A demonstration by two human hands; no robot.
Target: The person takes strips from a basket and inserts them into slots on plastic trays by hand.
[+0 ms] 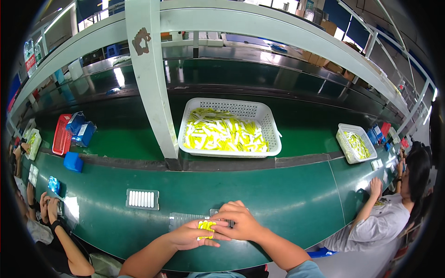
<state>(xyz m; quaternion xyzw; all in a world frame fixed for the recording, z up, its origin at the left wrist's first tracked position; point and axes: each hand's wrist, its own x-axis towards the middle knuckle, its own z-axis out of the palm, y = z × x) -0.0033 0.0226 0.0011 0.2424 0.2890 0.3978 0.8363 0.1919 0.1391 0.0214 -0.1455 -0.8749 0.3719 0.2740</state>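
Observation:
Near the front edge of the green table, my left hand [189,236] is palm up and closed around several small yellow-and-white sticks [206,229]. My right hand [238,222] reaches across from the right with its fingers bent together at the end of that bunch. Whatever those fingers pinch is hidden. Under and behind the hands lies a clear plastic tray [181,219], partly covered by them. Farther left on the table is another clear tray [143,199], which holds a row of white sticks side by side.
A white basket [229,152] full of yellow-and-white sticks stands beyond the hands, beside a pale metal post [148,88]. A smaller basket [360,157] stands right; a red basket [61,134] and blue box [73,162] are left. Co-workers sit on both sides.

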